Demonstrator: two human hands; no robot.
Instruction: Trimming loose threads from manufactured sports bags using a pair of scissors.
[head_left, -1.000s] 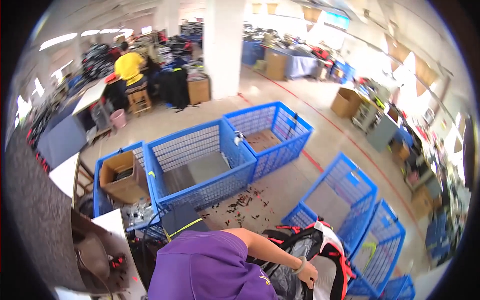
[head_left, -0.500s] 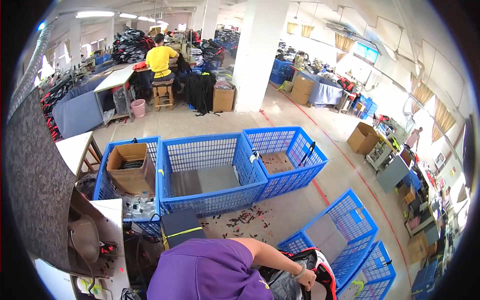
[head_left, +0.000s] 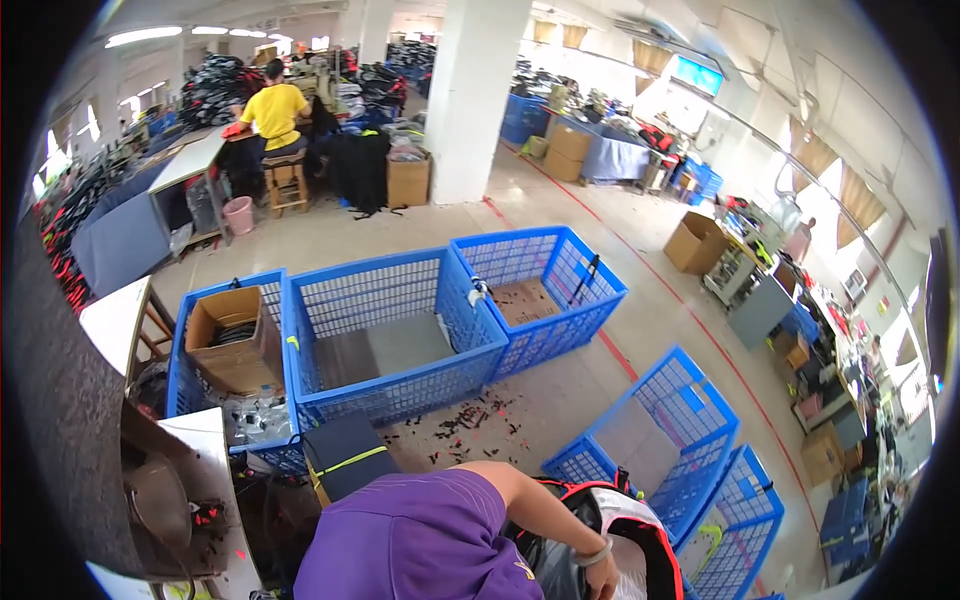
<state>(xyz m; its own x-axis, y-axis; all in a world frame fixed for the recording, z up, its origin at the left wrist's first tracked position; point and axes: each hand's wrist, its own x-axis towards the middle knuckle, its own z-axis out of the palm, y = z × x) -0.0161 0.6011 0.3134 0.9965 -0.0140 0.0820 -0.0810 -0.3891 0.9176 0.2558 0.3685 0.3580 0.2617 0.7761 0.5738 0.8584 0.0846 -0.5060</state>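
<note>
I am looking down over a purple sleeve (head_left: 420, 545) at the near edge, and an arm is reaching from it to the right, with a band at the wrist. The hand (head_left: 603, 578) is resting on a black bag with red and white trim (head_left: 640, 530), right at the lower edge of the view. Which of my hands it is I cannot tell, and its fingers are running out of view, so I cannot tell whether they are gripping. The bag is sitting near, just left of a blue crate (head_left: 665, 440). Farther off, three more blue crates (head_left: 400, 335) are standing in a row, the left one holding a cardboard box (head_left: 225, 335). Far left, a person in yellow (head_left: 275, 115) is sitting at a table.
</note>
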